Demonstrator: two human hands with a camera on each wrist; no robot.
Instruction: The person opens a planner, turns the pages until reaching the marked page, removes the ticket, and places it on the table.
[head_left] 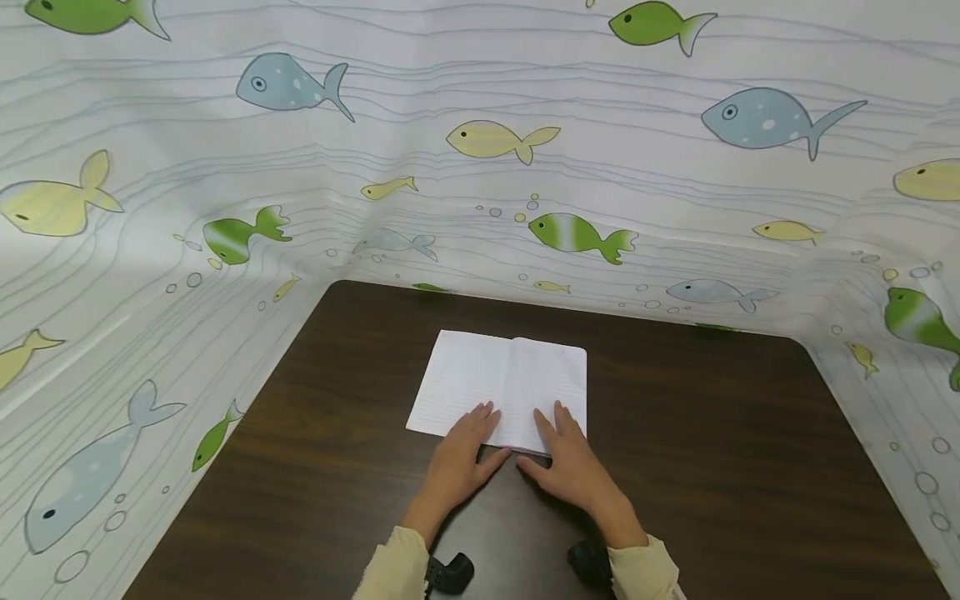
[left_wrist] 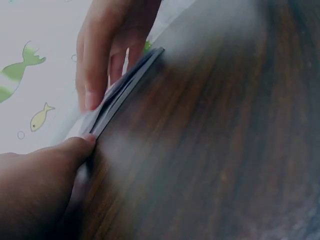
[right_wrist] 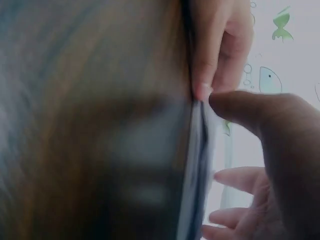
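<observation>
An open notebook [head_left: 468, 375] with lined white pages lies on the dark wooden table. My left hand [head_left: 461, 458] rests on the lower part of the left page, fingers stretched forward, its thumb at the near edge by the fold. On the lower right page lies my right hand [head_left: 572, 467], fingers extended and spread, thumb pointing in towards the other thumb. The left wrist view shows the notebook's edge [left_wrist: 127, 90] side-on, with the left thumb [left_wrist: 75, 150] touching it. In the right wrist view, the right thumb [right_wrist: 235, 106] meets the edge near the left hand [right_wrist: 217, 45].
The brown table [head_left: 712, 433] extends around the notebook on all sides. A white sheet with printed fish [head_left: 491, 139] rises behind the table and along both sides. Black wrist devices [head_left: 450, 575] sit by the light-coloured sleeves [head_left: 393, 567].
</observation>
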